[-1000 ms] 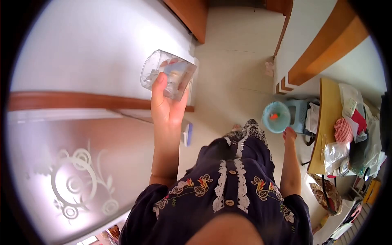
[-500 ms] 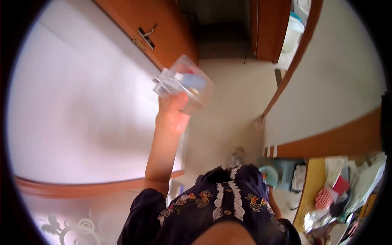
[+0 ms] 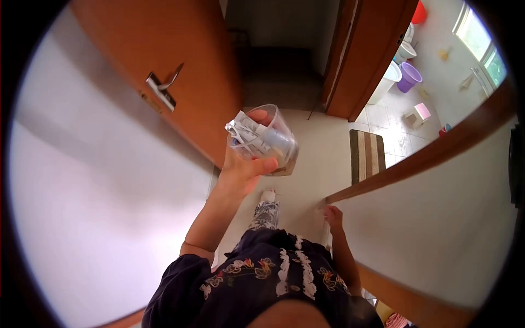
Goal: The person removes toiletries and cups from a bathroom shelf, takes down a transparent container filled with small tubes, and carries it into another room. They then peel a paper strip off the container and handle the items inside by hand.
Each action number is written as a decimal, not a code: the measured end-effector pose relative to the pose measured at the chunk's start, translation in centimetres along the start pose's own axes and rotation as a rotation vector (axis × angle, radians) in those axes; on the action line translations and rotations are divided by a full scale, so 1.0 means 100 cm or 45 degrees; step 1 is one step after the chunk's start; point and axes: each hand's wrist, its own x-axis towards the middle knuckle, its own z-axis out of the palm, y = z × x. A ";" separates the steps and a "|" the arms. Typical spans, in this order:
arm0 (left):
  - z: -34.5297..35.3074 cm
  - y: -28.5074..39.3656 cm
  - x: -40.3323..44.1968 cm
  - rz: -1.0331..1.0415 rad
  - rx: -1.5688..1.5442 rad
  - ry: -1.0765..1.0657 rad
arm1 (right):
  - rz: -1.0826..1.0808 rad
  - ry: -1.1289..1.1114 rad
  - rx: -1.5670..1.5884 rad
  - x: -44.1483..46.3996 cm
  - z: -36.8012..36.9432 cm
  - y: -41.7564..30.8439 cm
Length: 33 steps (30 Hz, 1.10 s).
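Note:
My left hand (image 3: pixel 244 169) is wrapped round a clear plastic container (image 3: pixel 286 143), which is tilted in front of me. White packets or tubes (image 3: pixel 249 135) stick up inside it, with a pale blue item among them that I cannot make out. My right hand (image 3: pixel 333 216) hangs low beside the wall on the right, its fingers curled. Whether anything is in those fingers is too small to tell.
An orange-brown door (image 3: pixel 186 65) with a metal handle (image 3: pixel 164 87) stands open at the left. A dark doorway lies ahead. To the right are a striped mat (image 3: pixel 367 156), a tiled room with a purple bucket (image 3: pixel 409 77), and a pink-topped stool (image 3: pixel 419 114).
The view has moved forward to the doorways, and the table and light blue basin have left it. My left hand has turned the container so its mouth shows. My right hand is visible again.

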 end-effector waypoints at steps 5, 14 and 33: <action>-0.038 -0.013 0.095 0.274 0.664 -0.224 | 0.348 0.126 0.016 0.027 0.003 0.039; -0.084 -0.075 0.232 0.380 0.884 -0.357 | 0.281 0.354 -0.459 0.020 0.014 0.072; 0.002 -0.266 0.462 0.346 0.701 -0.732 | 0.408 0.611 0.148 0.299 -0.035 -0.112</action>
